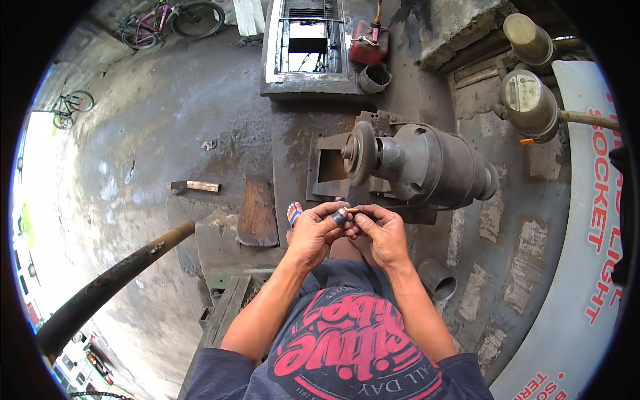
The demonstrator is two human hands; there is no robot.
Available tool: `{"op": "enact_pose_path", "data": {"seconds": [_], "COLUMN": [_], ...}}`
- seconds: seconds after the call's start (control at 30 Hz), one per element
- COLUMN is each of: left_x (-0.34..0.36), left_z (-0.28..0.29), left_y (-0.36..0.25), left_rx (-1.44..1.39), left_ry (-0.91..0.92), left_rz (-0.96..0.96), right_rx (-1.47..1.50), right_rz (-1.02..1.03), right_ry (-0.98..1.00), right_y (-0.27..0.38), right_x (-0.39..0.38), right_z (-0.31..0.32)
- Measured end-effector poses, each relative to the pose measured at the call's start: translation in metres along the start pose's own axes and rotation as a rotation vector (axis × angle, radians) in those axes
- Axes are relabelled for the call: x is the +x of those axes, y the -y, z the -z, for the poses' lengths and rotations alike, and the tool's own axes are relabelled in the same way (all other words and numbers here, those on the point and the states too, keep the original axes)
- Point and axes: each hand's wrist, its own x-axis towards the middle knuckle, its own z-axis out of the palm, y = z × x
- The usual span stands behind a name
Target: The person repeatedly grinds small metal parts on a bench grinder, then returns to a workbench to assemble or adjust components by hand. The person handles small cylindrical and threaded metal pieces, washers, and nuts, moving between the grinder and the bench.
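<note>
My left hand (313, 235) and my right hand (383, 235) meet in front of me, just below a grey bench grinder (427, 163) with a round grinding wheel (361, 152). Between the fingertips sits a small grey metal ring-like piece (339, 218), pinched by my left thumb and fingers. My right fingers hold a thin short orange-tipped piece (351, 210) against it. Both hands are closed around these small parts, about a hand's width from the wheel.
A rusty pipe (113, 280) slants in at lower left. A wooden board (258, 213) and a small wood block (200, 186) lie on the dark concrete floor. A red fuel can (368, 45), a metal frame (308, 47), bicycles (170, 20) and two meters (528, 100) stand farther off.
</note>
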Motion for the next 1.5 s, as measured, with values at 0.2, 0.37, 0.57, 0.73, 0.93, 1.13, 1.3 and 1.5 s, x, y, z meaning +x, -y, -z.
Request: {"op": "enact_pose_path", "data": {"seconds": [0.2, 0.37, 0.57, 0.73, 0.93, 1.13, 1.3, 1.5], "left_x": [0.032, 0.044, 0.056, 0.057, 0.053, 0.058, 0.055, 0.044], "left_z": [0.013, 0.01, 0.002, 0.005, 0.01, 0.003, 0.003, 0.009], "left_y": [0.009, 0.004, 0.007, 0.011, 0.006, 0.013, 0.014, 0.003], "left_rx": [-0.131, -0.092, -0.086, -0.092, -0.033, -0.002, 0.075, 0.311], "left_ry": [-0.072, -0.118, -0.162, -0.171, -0.186, -0.144, -0.174, -0.122], "left_rz": [0.039, 0.023, 0.003, -0.043, -0.116, -0.169, -0.236, -0.328], "right_rx": [0.19, 0.23, 0.244, 0.219, 0.169, 0.208, 0.185, 0.133], "right_rz": [-0.043, -0.066, -0.008, -0.011, -0.025, 0.024, 0.034, -0.002], "right_ry": [-0.088, -0.134, -0.19, -0.174, -0.162, -0.184, -0.179, -0.096], "right_y": [-0.027, -0.026, -0.025, -0.025, -0.028, -0.026, -0.029, -0.028], "right_x": [0.029, 0.043, 0.05, 0.051, 0.052, 0.051, 0.053, 0.044], "right_z": [0.008, 0.011, 0.014, 0.013, 0.006, 0.014, 0.011, 0.011]}}
